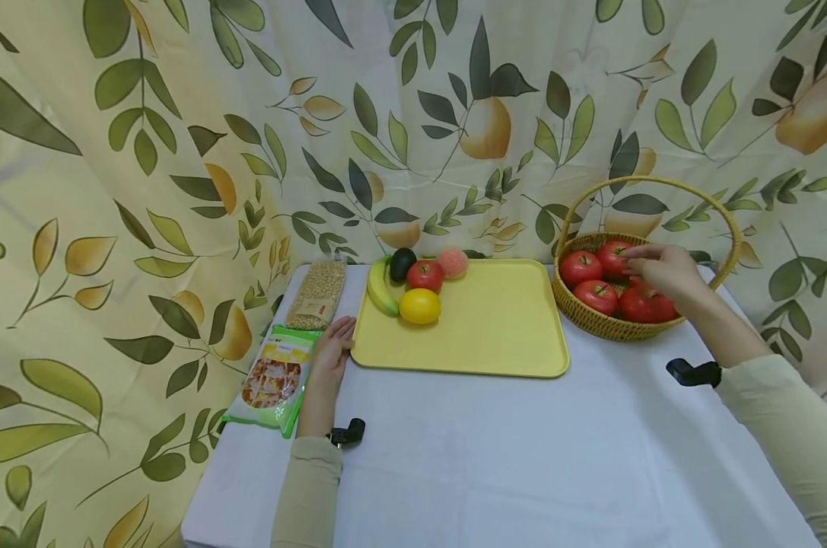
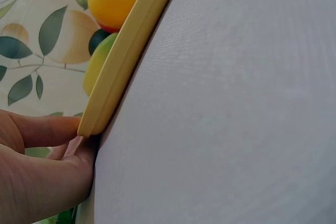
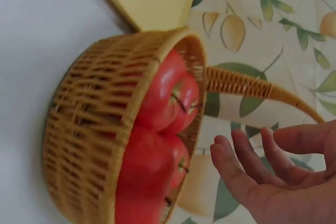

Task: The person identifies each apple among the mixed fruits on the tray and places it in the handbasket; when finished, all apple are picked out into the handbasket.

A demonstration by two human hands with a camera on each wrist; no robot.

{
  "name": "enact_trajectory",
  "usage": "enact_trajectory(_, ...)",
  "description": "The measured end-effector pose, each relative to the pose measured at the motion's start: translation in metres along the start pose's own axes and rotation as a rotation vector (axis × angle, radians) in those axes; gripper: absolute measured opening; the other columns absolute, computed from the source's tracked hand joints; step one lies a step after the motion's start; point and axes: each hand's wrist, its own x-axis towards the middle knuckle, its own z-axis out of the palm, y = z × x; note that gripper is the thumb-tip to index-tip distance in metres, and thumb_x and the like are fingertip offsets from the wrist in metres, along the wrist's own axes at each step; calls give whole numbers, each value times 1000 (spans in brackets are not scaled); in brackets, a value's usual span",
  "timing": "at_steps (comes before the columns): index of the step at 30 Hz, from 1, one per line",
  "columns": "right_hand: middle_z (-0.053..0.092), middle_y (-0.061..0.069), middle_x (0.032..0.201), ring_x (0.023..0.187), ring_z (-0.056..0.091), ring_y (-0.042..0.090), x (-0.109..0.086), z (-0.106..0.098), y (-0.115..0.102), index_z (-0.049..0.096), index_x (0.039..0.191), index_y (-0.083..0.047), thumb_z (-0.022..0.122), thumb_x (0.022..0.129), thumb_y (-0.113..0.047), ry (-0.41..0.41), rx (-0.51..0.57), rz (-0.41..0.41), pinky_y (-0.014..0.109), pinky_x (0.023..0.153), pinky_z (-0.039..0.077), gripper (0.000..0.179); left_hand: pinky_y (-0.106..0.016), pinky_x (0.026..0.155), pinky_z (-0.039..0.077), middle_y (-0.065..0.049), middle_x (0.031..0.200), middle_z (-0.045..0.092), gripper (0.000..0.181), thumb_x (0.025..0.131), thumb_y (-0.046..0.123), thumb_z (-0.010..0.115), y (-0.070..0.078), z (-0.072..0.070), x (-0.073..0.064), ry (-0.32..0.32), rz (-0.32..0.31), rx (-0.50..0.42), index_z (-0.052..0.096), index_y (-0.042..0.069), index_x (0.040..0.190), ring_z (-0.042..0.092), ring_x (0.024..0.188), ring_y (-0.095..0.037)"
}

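My left hand (image 1: 331, 350) is at the left edge of a yellow tray (image 1: 495, 335). In the left wrist view its thumb and fingers pinch the tray's rim (image 2: 113, 77) near the corner. A banana (image 1: 381, 288), a lemon (image 1: 420, 306), a red apple (image 1: 424, 275), a peach (image 1: 453, 262) and a dark oval fruit (image 1: 402, 265) lie on the tray's back left part. My right hand (image 1: 666, 270) hovers over a wicker basket (image 1: 608, 329) of several red apples (image 1: 596, 297). In the right wrist view its fingers (image 3: 231, 163) are loosely bent, apart from the apples (image 3: 163, 93), holding nothing.
The basket's tall handle (image 1: 649, 181) arches over the apples beside my right hand. Left of the tray lie a bag of grains (image 1: 317, 293) and a green-edged food packet (image 1: 276, 380). A leaf-patterned curtain (image 1: 413, 152) hangs behind the white-covered table (image 1: 454, 449).
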Motion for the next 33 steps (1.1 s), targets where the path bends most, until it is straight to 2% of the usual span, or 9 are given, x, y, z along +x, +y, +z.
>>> enact_trajectory(3,48,33,147,105,63,12,2,10,-12,44,149,10,41,112,-22,-38,59,-20,19,89,58,50,-39,121,36,-31,158,41,73,84,-32,34,0,-1,0,4,-3,8,37,-11,154,40,149,-36)
enact_trajectory(6,46,32,148,89,62,-5,3,20,-23,44,149,10,44,111,-22,-65,104,-35,21,91,57,49,-40,121,37,-31,157,42,73,84,-32,35,0,-1,0,4,-5,11,38,-12,154,40,149,-36)
enact_trajectory(10,47,32,147,82,63,-10,6,32,-36,46,149,8,48,110,-27,-83,137,-53,15,81,58,52,-39,120,37,-30,157,43,73,83,-33,35,-1,-1,0,8,-4,7,39,-12,153,41,149,-36)
enact_trajectory(15,50,31,148,88,65,-6,12,46,-49,47,149,7,50,110,-30,-119,133,-83,15,79,57,54,-39,120,37,-31,156,43,73,82,-34,34,-2,0,2,14,2,5,39,-12,152,41,148,-37)
enact_trajectory(21,54,29,146,92,66,-4,20,68,-63,49,148,8,52,109,-24,-146,182,-98,20,83,60,50,-37,117,40,-31,156,43,74,83,-33,34,-2,0,4,12,8,21,39,-11,153,41,149,-36)
enact_trajectory(24,55,29,146,100,70,4,25,79,-71,50,147,8,53,109,-22,-169,201,-102,22,85,60,48,-34,111,44,-30,156,44,74,82,-33,34,-3,-1,4,16,7,33,40,-11,153,42,148,-35)
enact_trajectory(27,52,31,148,115,70,21,30,91,-78,49,147,8,52,109,-20,-203,230,-105,29,92,60,47,-31,107,47,-30,155,45,75,82,-33,34,-3,-2,4,23,7,30,40,-11,152,43,148,-35)
enact_trajectory(31,50,33,149,130,60,39,36,109,-86,47,147,8,51,110,-20,-253,277,-102,41,102,55,47,-32,109,46,-30,155,45,75,81,-33,34,-3,-2,4,23,9,24,40,-11,152,43,148,-36)
enact_trajectory(33,49,33,150,132,57,43,40,117,-89,47,147,8,51,110,-21,-276,302,-100,46,105,53,48,-34,112,45,-31,155,45,74,82,-33,34,-3,-2,4,23,12,23,40,-11,152,43,148,-36)
